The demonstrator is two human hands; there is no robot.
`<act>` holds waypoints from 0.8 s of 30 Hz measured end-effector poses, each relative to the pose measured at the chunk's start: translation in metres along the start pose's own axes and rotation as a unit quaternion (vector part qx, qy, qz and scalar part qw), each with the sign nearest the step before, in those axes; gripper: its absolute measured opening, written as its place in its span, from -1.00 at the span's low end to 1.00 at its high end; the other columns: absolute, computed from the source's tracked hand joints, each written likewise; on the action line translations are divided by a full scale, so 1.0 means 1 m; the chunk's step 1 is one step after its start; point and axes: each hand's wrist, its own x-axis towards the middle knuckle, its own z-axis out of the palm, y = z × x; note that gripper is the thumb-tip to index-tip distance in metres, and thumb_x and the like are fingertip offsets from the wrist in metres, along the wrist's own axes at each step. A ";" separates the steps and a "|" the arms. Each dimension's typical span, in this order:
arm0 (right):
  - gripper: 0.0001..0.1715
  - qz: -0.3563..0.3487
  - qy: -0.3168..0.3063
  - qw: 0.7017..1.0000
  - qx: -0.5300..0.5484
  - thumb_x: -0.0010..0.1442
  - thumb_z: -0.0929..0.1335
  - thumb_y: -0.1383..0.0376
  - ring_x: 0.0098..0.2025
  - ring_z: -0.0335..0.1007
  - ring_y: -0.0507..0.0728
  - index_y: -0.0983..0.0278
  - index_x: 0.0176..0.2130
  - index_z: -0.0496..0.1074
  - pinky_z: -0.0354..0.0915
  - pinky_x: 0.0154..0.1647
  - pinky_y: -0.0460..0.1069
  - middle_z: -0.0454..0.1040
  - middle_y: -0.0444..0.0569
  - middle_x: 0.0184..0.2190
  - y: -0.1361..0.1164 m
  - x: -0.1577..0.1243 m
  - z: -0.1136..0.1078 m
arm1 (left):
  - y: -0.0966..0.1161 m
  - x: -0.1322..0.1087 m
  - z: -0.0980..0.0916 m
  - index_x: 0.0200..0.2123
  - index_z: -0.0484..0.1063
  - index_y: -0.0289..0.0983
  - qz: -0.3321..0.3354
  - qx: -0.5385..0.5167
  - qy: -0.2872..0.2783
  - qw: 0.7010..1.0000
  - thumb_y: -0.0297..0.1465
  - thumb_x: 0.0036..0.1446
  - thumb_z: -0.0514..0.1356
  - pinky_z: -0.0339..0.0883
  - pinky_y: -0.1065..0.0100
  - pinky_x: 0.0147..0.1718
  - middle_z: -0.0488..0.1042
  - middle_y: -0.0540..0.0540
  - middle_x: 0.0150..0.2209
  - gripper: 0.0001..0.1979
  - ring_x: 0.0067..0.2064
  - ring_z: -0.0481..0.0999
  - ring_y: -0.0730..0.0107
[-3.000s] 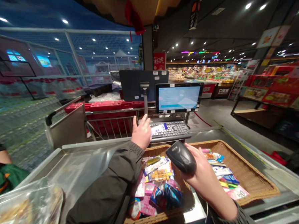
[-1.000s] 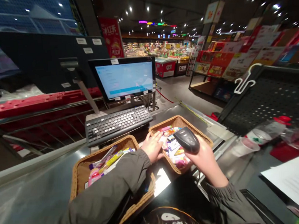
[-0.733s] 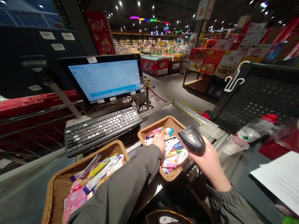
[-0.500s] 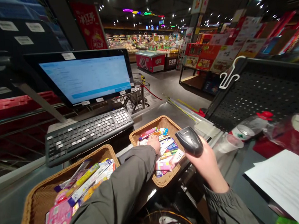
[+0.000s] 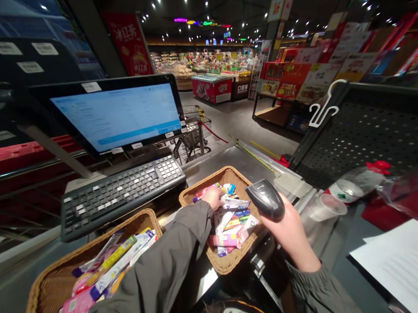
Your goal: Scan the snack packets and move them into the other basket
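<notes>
My right hand [image 5: 286,225] is wrapped round the grip of a black barcode scanner [image 5: 266,199], its head over the right edge of a wicker basket [image 5: 224,266]. Inside that basket my left hand [image 5: 213,197] reaches down, fingers curled at the end of a slim white and purple packet [image 5: 235,203]; the fingertips are partly hidden. Around it lie colourful wrapped sweets, including a pink packet [image 5: 223,240] and a blue one [image 5: 229,188]. A second wicker basket [image 5: 43,282], left of my left forearm, holds more long packets and a pink pack [image 5: 77,310].
A keyboard [image 5: 126,191] and a monitor [image 5: 119,117] stand behind the baskets. To the right are a clear plastic cup [image 5: 326,207], a bottle with a red cap [image 5: 378,167] and printed papers [image 5: 400,263]. A black perforated panel [image 5: 379,124] rises behind them.
My left hand has shifted slightly within the basket, and the white and purple packet now shows beside its fingers. My right hand keeps the scanner in nearly the same place. The view has moved slightly.
</notes>
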 end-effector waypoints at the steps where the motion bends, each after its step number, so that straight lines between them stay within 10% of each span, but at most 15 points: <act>1: -0.38 -0.003 0.004 1.000 0.000 0.05 0.38 0.20 0.10 0.40 0.31 0.31 0.10 0.38 0.31 0.16 0.22 0.47 0.14 0.05 -0.001 0.000 0.001 | -0.001 -0.004 -0.008 -0.16 0.55 -0.16 -0.006 -0.010 0.005 1.000 -0.37 0.10 0.23 -0.01 -0.19 0.24 0.45 -0.11 0.15 -0.79 0.29 0.21 0.02; 11: -0.34 -0.130 0.040 0.991 0.019 0.10 0.40 0.15 0.15 0.36 0.40 0.24 0.16 0.30 0.19 0.21 0.40 0.43 0.17 0.11 -0.052 -0.008 0.011 | -0.024 -0.115 -0.100 -0.37 0.59 -0.20 -0.003 -0.108 0.275 0.955 -0.34 0.13 0.22 -0.17 -0.33 0.27 0.27 -0.06 0.30 -0.86 0.41 -0.07 -0.11; 24: -0.47 -0.328 -0.048 0.942 0.044 0.14 0.34 0.28 0.30 0.12 0.45 0.24 0.11 0.29 0.00 0.27 0.50 0.35 0.20 0.10 -0.150 -0.043 0.053 | -0.064 -0.259 -0.124 -0.47 0.45 -0.25 -0.073 -0.117 0.493 0.859 -0.27 0.26 0.01 -0.06 -0.21 0.28 0.28 -0.14 0.29 -0.66 0.41 -0.01 0.00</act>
